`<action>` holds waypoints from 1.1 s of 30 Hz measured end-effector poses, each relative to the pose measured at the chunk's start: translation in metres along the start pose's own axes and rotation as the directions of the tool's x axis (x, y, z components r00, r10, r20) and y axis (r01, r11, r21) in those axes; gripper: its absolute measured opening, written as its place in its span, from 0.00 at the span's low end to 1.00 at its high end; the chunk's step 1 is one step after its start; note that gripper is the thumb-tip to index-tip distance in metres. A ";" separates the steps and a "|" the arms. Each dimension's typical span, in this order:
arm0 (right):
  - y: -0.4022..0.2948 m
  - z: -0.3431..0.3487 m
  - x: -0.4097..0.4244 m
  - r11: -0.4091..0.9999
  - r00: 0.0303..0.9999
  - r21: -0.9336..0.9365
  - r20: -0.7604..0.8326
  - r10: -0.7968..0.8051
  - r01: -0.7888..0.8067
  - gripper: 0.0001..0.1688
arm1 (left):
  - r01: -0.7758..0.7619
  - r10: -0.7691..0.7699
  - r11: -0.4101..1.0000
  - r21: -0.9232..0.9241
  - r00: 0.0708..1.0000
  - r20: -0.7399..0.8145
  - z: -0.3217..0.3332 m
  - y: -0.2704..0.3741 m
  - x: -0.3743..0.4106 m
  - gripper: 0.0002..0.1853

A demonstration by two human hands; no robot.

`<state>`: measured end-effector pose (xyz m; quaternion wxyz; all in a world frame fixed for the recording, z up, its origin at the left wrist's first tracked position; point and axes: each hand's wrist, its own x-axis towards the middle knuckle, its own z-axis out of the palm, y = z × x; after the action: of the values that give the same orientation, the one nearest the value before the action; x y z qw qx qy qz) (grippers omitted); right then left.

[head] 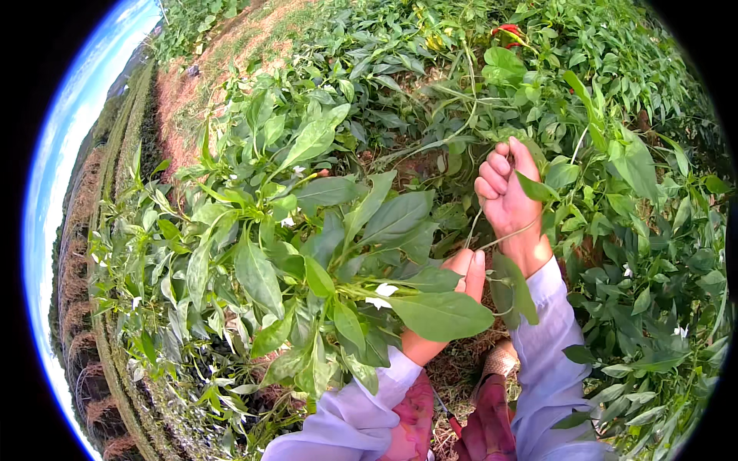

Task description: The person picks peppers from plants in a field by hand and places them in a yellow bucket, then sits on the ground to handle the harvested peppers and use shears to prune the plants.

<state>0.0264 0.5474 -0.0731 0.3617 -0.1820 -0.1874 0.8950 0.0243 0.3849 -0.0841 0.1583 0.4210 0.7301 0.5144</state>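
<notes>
My right hand [507, 187], palm turned up, has its fingers curled closed around a thin green vine stem, by the leaves at right of centre. Lower and to the left, my left hand [466, 274] pinches a thin vine [510, 235] between its fingertips; pepper leaves cover part of this hand. The vine runs from there across my right wrist. A heart-shaped leaf [510, 288] hangs just below the wrist. A leafy pepper plant [346, 276] with a white flower [381, 295] stands in front of my left forearm.
Dense pepper plants [651, 248] grow on the right, and red peppers [507, 30] show at the top. Long vine stems [444, 139] cross the gap between plants. A bare soil strip [179, 109] lies upper left. A red-handled tool [455, 425] is on the ground between my legs.
</notes>
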 end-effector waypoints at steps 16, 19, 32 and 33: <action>-0.027 0.001 -0.308 0.937 0.979 -0.291 0.010 0.206 -0.194 0.16 | -0.301 0.259 0.952 0.053 0.887 0.382 -0.096 0.087 -0.115 0.08; -0.036 0.057 -0.335 0.688 0.959 -0.711 0.070 0.274 -0.144 0.16 | -0.205 0.145 0.972 0.113 0.905 0.400 -0.119 0.085 -0.116 0.09; -0.019 0.067 -0.221 0.976 0.985 -0.181 -0.145 0.093 -0.119 0.22 | -0.219 0.190 0.975 0.034 0.906 0.379 -0.148 0.063 -0.159 0.12; -0.027 0.084 -0.228 0.961 0.997 -0.274 -0.081 -0.002 -0.021 0.22 | -0.197 0.181 0.980 0.016 0.926 0.331 -0.149 0.064 -0.155 0.12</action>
<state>0.1566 0.3849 0.0557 0.3358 -0.2671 -0.2942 0.8540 0.0467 0.1799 0.0036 0.2170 0.5727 0.6619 0.4321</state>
